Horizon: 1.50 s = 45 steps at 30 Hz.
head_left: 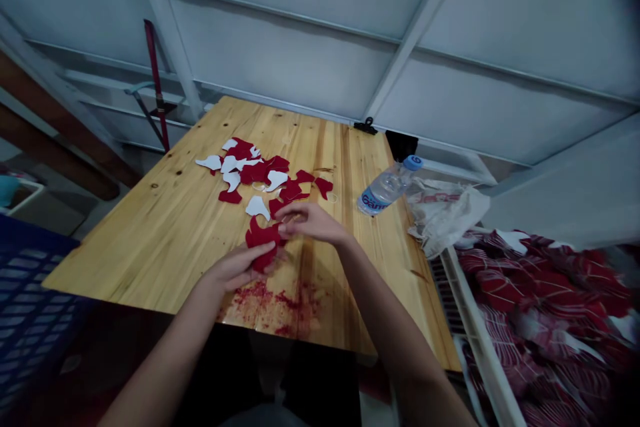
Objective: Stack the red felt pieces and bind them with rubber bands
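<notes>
Over the front part of the wooden table (165,233), my left hand (245,263) grips a red cut-out piece (261,237), its thumb lying across the front. My right hand (307,221) meets the same piece at its right edge, thumb and fingertips pinched together there. Just beyond my hands lies a loose spread of red cut-outs (249,173) and white cut-outs (258,207), curved and pointed in outline, some overlapping. Red crumbs and fluff (270,303) are scattered on the wood below my hands, near the front edge.
A water bottle (383,190) with a blue cap stands at the right, with a crumpled plastic bag (443,213) beside it. A crate (483,327) of bundled red and white pieces (545,293) is at far right. A black clip (366,125) sits at the back edge; a blue basket (35,307) is left.
</notes>
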Each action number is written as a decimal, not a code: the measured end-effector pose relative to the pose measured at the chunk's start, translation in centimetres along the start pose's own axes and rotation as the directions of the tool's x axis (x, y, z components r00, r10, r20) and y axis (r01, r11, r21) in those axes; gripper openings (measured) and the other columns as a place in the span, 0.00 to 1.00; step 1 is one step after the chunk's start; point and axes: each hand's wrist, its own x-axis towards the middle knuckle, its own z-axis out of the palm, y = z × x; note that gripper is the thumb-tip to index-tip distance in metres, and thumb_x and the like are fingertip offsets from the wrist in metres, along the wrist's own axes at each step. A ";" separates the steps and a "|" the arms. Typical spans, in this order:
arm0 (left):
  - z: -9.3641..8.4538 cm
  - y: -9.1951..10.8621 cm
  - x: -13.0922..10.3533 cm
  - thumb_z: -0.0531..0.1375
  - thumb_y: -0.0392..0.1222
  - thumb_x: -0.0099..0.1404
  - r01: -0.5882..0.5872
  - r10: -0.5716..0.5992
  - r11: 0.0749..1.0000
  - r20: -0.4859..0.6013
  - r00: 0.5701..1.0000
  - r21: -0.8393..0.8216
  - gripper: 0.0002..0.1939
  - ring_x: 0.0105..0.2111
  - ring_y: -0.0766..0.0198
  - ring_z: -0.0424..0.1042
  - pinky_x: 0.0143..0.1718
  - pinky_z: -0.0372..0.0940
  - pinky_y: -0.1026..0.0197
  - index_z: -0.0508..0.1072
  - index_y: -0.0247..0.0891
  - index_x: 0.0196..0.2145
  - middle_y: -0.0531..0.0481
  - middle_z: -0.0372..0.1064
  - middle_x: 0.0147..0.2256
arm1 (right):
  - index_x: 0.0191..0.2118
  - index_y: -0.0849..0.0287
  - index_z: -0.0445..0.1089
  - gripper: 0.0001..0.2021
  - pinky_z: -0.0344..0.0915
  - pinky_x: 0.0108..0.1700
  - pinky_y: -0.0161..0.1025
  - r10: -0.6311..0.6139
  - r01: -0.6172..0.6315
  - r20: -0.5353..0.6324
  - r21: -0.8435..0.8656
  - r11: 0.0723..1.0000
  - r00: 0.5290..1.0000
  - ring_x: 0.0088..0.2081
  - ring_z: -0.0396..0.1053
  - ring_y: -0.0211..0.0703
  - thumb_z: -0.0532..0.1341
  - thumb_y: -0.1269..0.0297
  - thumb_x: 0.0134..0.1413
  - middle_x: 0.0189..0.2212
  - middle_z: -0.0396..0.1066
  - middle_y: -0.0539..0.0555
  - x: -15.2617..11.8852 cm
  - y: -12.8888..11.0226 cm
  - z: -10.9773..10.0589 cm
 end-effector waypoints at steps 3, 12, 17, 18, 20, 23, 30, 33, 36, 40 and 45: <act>-1.6 0.6 -0.8 0.69 0.37 0.56 -0.022 0.018 0.998 -0.073 0.997 -0.059 0.10 0.22 0.72 0.66 0.24 0.64 0.69 0.78 0.31 0.36 0.47 0.75 0.30 | 0.37 0.63 0.76 0.12 0.64 0.44 0.41 -0.032 -0.072 -0.273 -0.363 0.929 0.962 0.40 0.70 0.45 0.70 0.63 0.48 0.37 0.74 0.58 2.1 2.3 -0.5; -3.3 1.2 -2.9 0.67 0.40 0.59 -0.045 0.028 0.986 -0.102 0.994 -0.158 0.14 0.28 0.64 0.75 0.31 0.72 0.62 0.77 0.33 0.43 0.43 0.78 0.37 | 0.32 0.63 0.75 0.02 0.59 0.31 0.33 -0.036 -0.078 -0.278 -0.391 0.917 0.960 0.28 0.66 0.36 0.65 0.71 0.51 0.26 0.72 0.49 0.6 1.9 -0.8; -3.4 0.9 -2.7 0.63 0.62 0.58 0.013 0.005 0.983 0.099 0.995 -0.182 0.28 0.29 0.55 0.77 0.25 0.73 0.58 0.77 0.32 0.41 0.40 0.78 0.33 | 0.29 0.61 0.75 0.01 0.55 0.29 0.32 -0.050 0.092 0.127 -0.352 0.931 0.991 0.25 0.64 0.33 0.66 0.71 0.49 0.23 0.71 0.47 -1.3 -4.1 -0.1; -3.5 0.7 -2.6 0.62 0.65 0.57 0.031 -0.007 0.989 0.161 0.987 -0.148 0.31 0.30 0.52 0.78 0.25 0.73 0.56 0.77 0.31 0.42 0.40 0.78 0.32 | 0.28 0.61 0.76 0.02 0.54 0.28 0.32 -0.056 0.139 0.214 -0.397 0.907 0.975 0.24 0.63 0.33 0.65 0.73 0.48 0.22 0.70 0.46 -1.2 -5.2 0.5; -3.5 0.1 -2.5 0.63 0.66 0.55 0.058 -0.043 0.997 0.254 0.966 -0.054 0.33 0.31 0.50 0.78 0.26 0.73 0.54 0.76 0.32 0.43 0.39 0.77 0.33 | 0.27 0.61 0.76 0.06 0.53 0.28 0.32 -0.063 0.235 0.351 -0.474 0.848 0.934 0.24 0.62 0.32 0.64 0.78 0.45 0.20 0.68 0.45 -0.4 -6.8 1.7; -3.4 -0.5 -2.5 0.68 0.54 0.56 0.041 -0.048 0.998 0.184 0.982 0.040 0.24 0.27 0.56 0.77 0.23 0.69 0.62 0.76 0.34 0.43 0.43 0.77 0.32 | 0.34 0.61 0.77 0.08 0.55 0.30 0.32 -0.063 0.239 0.353 -0.482 0.843 0.934 0.26 0.66 0.33 0.65 0.77 0.46 0.23 0.72 0.47 2.3 -6.7 3.0; -4.2 0.1 -4.1 0.73 0.35 0.47 -0.117 0.111 0.988 -0.061 0.992 -0.100 0.26 0.25 0.72 0.69 0.25 0.63 0.70 0.74 0.38 0.45 0.47 0.75 0.36 | 0.40 0.64 0.75 0.11 0.61 0.42 0.36 -0.010 -0.003 -0.011 -0.794 0.607 1.000 0.42 0.70 0.45 0.67 0.64 0.52 0.41 0.74 0.60 7.9 -0.4 3.9; -4.6 0.1 -4.7 0.74 0.34 0.45 -0.132 0.122 0.984 -0.091 0.988 -0.120 0.27 0.27 0.70 0.70 0.25 0.63 0.70 0.73 0.37 0.44 0.47 0.75 0.36 | 0.41 0.64 0.74 0.09 0.61 0.43 0.37 0.009 -0.047 -0.052 -0.809 0.587 0.999 0.43 0.71 0.48 0.59 0.72 0.56 0.41 0.75 0.63 7.2 0.6 4.2; -4.8 -0.2 -4.8 0.73 0.37 0.47 -0.153 0.134 0.974 -0.120 0.984 -0.168 0.21 0.25 0.71 0.69 0.22 0.60 0.72 0.71 0.37 0.38 0.48 0.74 0.36 | 0.44 0.65 0.73 0.14 0.61 0.41 0.37 0.032 -0.102 -0.101 -0.819 0.565 0.994 0.43 0.72 0.50 0.56 0.76 0.53 0.41 0.76 0.64 5.0 0.4 3.3; -4.7 -0.4 -4.6 0.73 0.43 0.50 -0.170 0.135 0.962 -0.169 0.976 -0.212 0.21 0.19 0.75 0.65 0.16 0.54 0.74 0.67 0.39 0.36 0.51 0.73 0.34 | 0.41 0.62 0.75 0.14 0.62 0.41 0.36 0.065 -0.147 -0.134 -0.813 0.564 0.989 0.42 0.73 0.49 0.59 0.76 0.48 0.40 0.77 0.61 2.4 0.6 0.1; -4.0 0.1 -4.1 0.72 0.36 0.51 -0.228 0.171 0.949 -0.254 0.952 -0.218 0.18 0.22 0.73 0.69 0.18 0.60 0.73 0.71 0.38 0.38 0.51 0.74 0.34 | 0.40 0.63 0.76 0.09 0.63 0.44 0.38 0.044 -0.266 -0.297 -0.770 0.580 0.954 0.45 0.72 0.50 0.62 0.68 0.54 0.42 0.76 0.63 4.4 1.8 -3.3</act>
